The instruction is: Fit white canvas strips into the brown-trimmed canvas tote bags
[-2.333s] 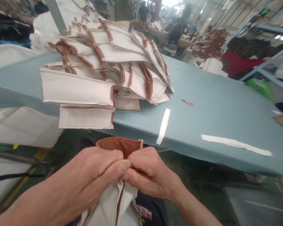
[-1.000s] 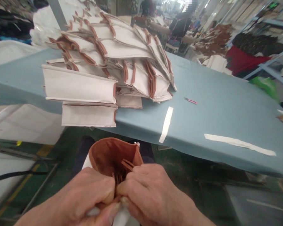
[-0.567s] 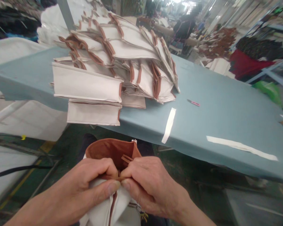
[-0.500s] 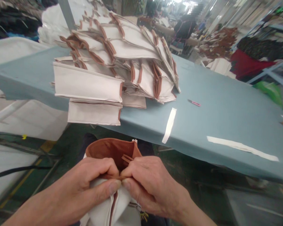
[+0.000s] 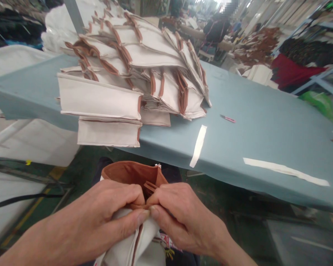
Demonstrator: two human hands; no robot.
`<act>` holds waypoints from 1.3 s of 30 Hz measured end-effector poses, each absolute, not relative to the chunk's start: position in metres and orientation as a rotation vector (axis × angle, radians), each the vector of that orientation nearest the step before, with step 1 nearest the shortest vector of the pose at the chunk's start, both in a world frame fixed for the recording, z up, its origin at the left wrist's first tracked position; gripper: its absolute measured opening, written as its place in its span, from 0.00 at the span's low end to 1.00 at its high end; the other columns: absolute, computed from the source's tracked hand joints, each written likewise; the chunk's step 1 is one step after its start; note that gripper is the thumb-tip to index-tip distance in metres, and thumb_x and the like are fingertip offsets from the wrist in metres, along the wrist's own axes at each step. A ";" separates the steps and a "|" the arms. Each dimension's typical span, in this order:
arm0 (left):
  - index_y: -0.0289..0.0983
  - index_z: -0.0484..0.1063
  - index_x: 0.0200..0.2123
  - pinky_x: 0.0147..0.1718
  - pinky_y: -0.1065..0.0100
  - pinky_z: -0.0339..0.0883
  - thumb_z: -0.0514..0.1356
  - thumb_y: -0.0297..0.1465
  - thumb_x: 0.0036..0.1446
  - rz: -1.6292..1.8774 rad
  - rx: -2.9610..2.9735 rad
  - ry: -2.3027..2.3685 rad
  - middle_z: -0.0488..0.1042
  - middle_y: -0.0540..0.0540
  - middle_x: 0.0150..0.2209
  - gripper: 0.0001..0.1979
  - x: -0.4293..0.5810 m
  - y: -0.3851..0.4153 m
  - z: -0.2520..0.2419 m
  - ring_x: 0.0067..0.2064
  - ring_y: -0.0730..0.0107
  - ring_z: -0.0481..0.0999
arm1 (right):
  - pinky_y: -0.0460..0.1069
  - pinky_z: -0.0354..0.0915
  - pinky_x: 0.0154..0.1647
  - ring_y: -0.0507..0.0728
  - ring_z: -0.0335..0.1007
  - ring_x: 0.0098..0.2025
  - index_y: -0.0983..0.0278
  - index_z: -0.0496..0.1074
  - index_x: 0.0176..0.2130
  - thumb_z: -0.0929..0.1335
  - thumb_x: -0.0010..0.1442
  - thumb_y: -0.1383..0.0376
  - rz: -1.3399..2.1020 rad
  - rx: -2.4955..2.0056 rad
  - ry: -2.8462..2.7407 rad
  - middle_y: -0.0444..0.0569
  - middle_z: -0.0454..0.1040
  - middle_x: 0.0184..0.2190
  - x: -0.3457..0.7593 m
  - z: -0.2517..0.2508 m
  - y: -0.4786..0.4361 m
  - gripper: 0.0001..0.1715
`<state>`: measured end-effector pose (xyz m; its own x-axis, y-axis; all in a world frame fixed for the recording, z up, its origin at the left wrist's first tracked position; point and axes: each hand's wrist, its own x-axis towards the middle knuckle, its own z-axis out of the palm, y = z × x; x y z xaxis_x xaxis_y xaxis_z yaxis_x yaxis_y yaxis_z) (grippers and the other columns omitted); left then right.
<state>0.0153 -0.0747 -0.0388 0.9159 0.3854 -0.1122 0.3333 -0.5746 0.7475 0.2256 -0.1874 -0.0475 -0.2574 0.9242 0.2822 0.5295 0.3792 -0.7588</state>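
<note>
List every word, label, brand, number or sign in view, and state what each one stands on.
No text can be read with certainty.
Red-and-white lettering on the dark cloth beneath the right hand: partly covered, too blurred to read.
Brown-lined cream piece in the hands: no lettering on the parts that show.
Pink-handled tool on the table: too small to tell.

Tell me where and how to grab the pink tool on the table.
Best by its pink handle, probably pinched from above and the right: the tool lies flat on the table, its thin dark tip pointing left and its handle toward the right, with nothing over it.
</note>
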 end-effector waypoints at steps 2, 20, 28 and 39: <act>0.41 0.64 0.26 0.28 0.71 0.55 0.58 0.30 0.67 0.066 2.229 0.494 0.69 0.59 0.24 0.14 0.017 -0.075 -0.038 0.26 0.74 0.62 | 0.49 0.59 0.34 0.52 0.67 0.27 0.61 0.69 0.35 0.59 0.80 0.62 0.720 -1.242 -1.909 0.44 0.75 0.27 0.227 -0.047 -0.188 0.20; 0.41 0.59 0.26 0.27 0.73 0.55 0.55 0.27 0.61 0.153 2.113 0.522 0.60 0.58 0.24 0.11 0.022 -0.083 -0.049 0.27 0.74 0.59 | 0.49 0.59 0.34 0.52 0.63 0.27 0.60 0.64 0.32 0.60 0.77 0.64 0.811 -1.261 -1.870 0.42 0.70 0.26 0.227 -0.048 -0.188 0.18; 0.42 0.58 0.26 0.25 0.72 0.56 0.54 0.39 0.67 0.035 1.783 0.583 0.57 0.57 0.25 0.17 0.029 -0.075 -0.058 0.27 0.72 0.58 | 0.48 0.61 0.37 0.52 0.68 0.29 0.61 0.69 0.34 0.62 0.75 0.65 0.841 -1.355 -1.836 0.43 0.75 0.28 0.228 -0.054 -0.185 0.16; 0.42 0.58 0.25 0.24 0.71 0.53 0.54 0.44 0.66 0.053 1.643 0.625 0.57 0.57 0.25 0.18 0.029 -0.074 -0.060 0.27 0.72 0.56 | 0.48 0.60 0.36 0.52 0.68 0.29 0.61 0.68 0.33 0.62 0.74 0.66 0.888 -1.389 -1.821 0.44 0.75 0.28 0.224 -0.057 -0.179 0.15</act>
<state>0.0294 -0.0736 -0.0596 0.8488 0.4241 -0.3157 0.3645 -0.0367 0.9305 0.2238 -0.1789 -0.0573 -0.2072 0.9725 0.1064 0.5149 0.2008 -0.8334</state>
